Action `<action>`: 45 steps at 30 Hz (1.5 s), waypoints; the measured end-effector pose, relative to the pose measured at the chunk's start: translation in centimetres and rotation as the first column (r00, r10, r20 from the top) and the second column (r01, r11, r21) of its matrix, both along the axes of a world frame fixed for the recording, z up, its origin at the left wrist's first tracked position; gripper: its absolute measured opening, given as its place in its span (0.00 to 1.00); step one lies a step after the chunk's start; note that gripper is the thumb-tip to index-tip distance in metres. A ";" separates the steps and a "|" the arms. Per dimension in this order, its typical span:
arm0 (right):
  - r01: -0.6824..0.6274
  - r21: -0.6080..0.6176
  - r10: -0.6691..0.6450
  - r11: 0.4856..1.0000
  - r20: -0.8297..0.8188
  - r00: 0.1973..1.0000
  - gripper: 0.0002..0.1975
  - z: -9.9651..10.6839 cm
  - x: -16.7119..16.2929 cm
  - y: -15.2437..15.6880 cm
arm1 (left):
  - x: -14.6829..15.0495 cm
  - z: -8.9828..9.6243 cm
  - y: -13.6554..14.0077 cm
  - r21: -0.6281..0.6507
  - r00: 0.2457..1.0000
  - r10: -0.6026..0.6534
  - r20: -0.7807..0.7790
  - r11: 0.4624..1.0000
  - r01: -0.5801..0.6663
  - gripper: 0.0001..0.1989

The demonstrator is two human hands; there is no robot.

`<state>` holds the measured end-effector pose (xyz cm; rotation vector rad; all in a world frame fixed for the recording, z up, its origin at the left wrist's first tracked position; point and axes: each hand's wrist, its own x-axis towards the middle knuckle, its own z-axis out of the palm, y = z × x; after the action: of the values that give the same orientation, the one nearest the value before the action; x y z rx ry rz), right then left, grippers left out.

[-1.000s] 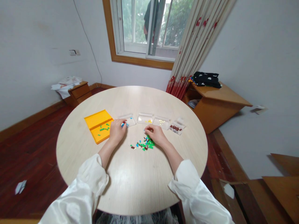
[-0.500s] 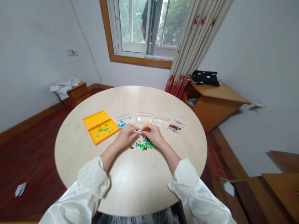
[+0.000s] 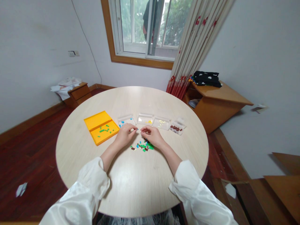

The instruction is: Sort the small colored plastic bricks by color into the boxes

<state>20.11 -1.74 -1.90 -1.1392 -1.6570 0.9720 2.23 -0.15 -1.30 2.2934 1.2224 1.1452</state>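
Observation:
My left hand (image 3: 126,134) pinches a small blue toy brick (image 3: 137,129) between thumb and fingertips, just in front of the clear box of blue bricks (image 3: 127,120). A short gap away, my right hand (image 3: 152,135) has its fingers curled toward the thumb. What its fingertips hold, if anything, is too small to make out. Below the hands lies a loose pile of green, brown, blue and cream toy bricks (image 3: 145,146), partly hidden by the right hand. To the left, an opened yellow case (image 3: 94,120) has several green bricks (image 3: 102,131) in its near half.
Behind my hands stand clear boxes with yellow bricks (image 3: 149,121), cream bricks (image 3: 161,122) and brown bricks (image 3: 175,128). All rest on a round pale table (image 3: 131,184). Beyond its edge are a wooden cabinet (image 3: 217,103) and a curtain (image 3: 185,47).
My hands were nearly together at the fingertips and have drawn slightly apart. The blue brick now shows at the left fingertips.

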 end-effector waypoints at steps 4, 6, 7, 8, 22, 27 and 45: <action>-0.108 0.036 0.100 0.994 0.176 0.979 0.05 0.7 0.3 -0.4 | -1.1 0.0 0.8 0.018 0.967 0.251 0.033 0.968 -0.252 0.06; -0.182 0.035 0.168 0.983 0.250 0.954 0.04 1.1 0.5 -0.7 | -1.7 0.0 1.2 0.025 0.940 0.341 0.012 0.939 -0.342 0.06; -0.214 0.028 0.198 0.976 0.275 0.941 0.05 1.3 0.6 -0.8 | -1.9 -0.1 1.3 0.029 0.928 0.373 -0.004 0.928 -0.372 0.06; -0.239 0.021 0.222 0.971 0.294 0.930 0.05 1.4 0.7 -0.9 | -2.2 -0.1 1.4 0.034 0.918 0.396 -0.023 0.918 -0.395 0.06; -0.311 0.001 0.284 0.950 0.406 0.868 0.09 1.3 0.8 -0.8 | -2.5 0.3 1.2 0.078 0.824 0.512 -0.244 0.857 -0.509 0.09; -0.299 0.001 0.269 0.954 0.436 0.859 0.08 1.4 0.7 -1.0 | -2.7 0.0 1.5 0.057 0.826 0.511 -0.236 0.856 -0.513 0.12; -0.171 0.075 0.126 0.982 0.409 0.904 0.03 1.5 0.5 -1.0 | -1.7 0.4 1.0 0.023 0.952 0.305 0.025 0.952 -0.305 0.13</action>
<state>20.61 -2.69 -0.39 -1.2089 -2.1288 0.7586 0.52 0.88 -0.86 2.1549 1.6050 1.2885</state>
